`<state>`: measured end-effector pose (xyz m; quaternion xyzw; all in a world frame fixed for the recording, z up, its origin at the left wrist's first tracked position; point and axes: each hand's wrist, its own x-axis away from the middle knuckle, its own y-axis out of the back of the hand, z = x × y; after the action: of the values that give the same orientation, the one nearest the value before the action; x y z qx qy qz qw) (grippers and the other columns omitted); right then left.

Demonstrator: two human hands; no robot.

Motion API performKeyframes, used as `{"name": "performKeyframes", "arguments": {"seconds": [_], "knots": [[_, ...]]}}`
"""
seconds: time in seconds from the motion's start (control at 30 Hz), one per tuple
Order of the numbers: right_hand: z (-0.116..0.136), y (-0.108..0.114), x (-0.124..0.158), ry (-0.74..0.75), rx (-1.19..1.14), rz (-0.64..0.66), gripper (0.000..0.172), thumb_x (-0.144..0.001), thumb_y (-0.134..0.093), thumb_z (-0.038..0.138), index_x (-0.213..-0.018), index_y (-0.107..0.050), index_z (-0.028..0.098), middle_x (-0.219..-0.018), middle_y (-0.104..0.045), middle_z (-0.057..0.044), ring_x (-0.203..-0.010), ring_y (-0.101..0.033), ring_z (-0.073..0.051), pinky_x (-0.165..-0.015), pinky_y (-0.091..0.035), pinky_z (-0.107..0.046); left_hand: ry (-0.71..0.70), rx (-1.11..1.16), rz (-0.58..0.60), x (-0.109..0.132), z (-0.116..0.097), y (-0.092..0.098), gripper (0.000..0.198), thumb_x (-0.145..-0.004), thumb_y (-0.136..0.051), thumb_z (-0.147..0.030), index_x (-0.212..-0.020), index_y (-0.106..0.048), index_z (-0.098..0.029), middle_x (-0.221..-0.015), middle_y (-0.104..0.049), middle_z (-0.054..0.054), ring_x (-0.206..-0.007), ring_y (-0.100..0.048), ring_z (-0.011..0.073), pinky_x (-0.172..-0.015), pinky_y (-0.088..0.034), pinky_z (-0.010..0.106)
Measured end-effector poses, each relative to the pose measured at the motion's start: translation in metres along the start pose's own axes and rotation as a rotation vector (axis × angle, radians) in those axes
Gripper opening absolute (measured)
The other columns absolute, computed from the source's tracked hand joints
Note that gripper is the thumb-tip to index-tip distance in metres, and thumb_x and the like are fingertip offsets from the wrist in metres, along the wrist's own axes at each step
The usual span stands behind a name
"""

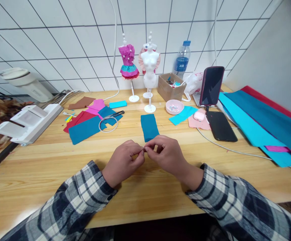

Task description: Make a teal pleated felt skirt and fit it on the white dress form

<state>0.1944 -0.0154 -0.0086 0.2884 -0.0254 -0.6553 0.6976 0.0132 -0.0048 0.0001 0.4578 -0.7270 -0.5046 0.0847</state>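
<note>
My left hand [127, 157] and my right hand [166, 154] meet in the middle, just above the near part of the table. Both are pinched, fingertips touching. Whatever sits between the fingertips is too small to make out. Right behind my hands lies a folded strip of dark teal paper [149, 126], its near end partly hidden by my right hand. Past it stands a bare white mini dress form [150, 67]. A pink bowl of small beads [175, 107] sits to its right. Left of the strip are scissors [117, 113] and a wire ring [108, 124] over teal sheets.
A dress form in a magenta and teal dress [128, 63] stands at the back. A cardboard box [170, 88], water bottle [182, 59] and propped phone [212, 85] are right of it. Coloured sheets [263, 113] cover the right side; a power strip [35, 124] lies left.
</note>
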Motion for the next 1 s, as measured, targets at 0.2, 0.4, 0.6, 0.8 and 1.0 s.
{"name": "performKeyframes", "arguments": {"seconds": [0.2, 0.4, 0.6, 0.8, 1.0], "knots": [[-0.001, 0.001, -0.010, -0.343, -0.361, 0.040, 0.007, -0.073, -0.064, 0.025, -0.075, -0.064, 0.018, -0.075, -0.071, 0.001, -0.041, -0.039, -0.004, -0.039, -0.030, -0.019, -0.121, 0.064, -0.034, 0.000, -0.001, 0.005, 0.022, -0.090, -0.050, -0.014, -0.093, -0.072, -0.018, -0.073, -0.068, 0.002, -0.071, -0.059, 0.0148, -0.067, -0.046, 0.028], [0.002, 0.024, -0.028, -0.550, -0.747, -0.053, 0.029, -0.067, -0.073, 0.029, -0.070, -0.046, 0.020, -0.092, -0.076, -0.005, -0.057, -0.066, -0.010, -0.042, -0.045, -0.016, -0.152, 0.069, 0.017, 0.005, 0.004, 0.004, 0.029, -0.090, -0.047, -0.011, -0.102, -0.073, -0.018, -0.076, -0.071, 0.003, -0.073, -0.059, 0.0159, -0.068, -0.047, 0.029], [-0.009, 0.081, -0.098, -0.359, -0.722, -0.386, 0.031, -0.060, -0.079, 0.025, -0.070, -0.050, 0.021, -0.067, -0.069, 0.005, -0.060, -0.065, -0.009, -0.058, -0.057, -0.020, -0.189, 0.095, 0.009, 0.005, 0.010, -0.001, 0.029, -0.089, -0.046, -0.009, -0.098, -0.073, -0.017, -0.076, -0.072, 0.004, -0.073, -0.060, 0.0165, -0.064, -0.047, 0.028], [-0.048, 0.112, -0.181, -0.161, 0.046, -0.543, 0.017, -0.078, -0.060, 0.019, -0.086, -0.074, 0.018, -0.088, -0.076, -0.005, -0.079, -0.070, -0.018, -0.078, -0.057, -0.033, -0.202, 0.106, 0.017, 0.006, 0.012, -0.003, 0.030, -0.086, -0.048, -0.008, -0.098, -0.074, -0.018, -0.075, -0.073, 0.004, -0.072, -0.060, 0.0180, -0.064, -0.047, 0.030], [-0.083, 0.116, -0.209, -0.168, 0.608, -0.396, 0.038, -0.085, -0.049, 0.012, -0.108, -0.078, 0.022, -0.106, -0.077, -0.008, -0.102, -0.069, -0.025, -0.091, -0.050, -0.038, -0.185, 0.102, 0.012, 0.004, 0.016, -0.004, 0.030, -0.084, -0.049, -0.008, -0.096, -0.074, -0.018, -0.075, -0.073, 0.004, -0.072, -0.060, 0.0187, -0.065, -0.048, 0.031]]}}
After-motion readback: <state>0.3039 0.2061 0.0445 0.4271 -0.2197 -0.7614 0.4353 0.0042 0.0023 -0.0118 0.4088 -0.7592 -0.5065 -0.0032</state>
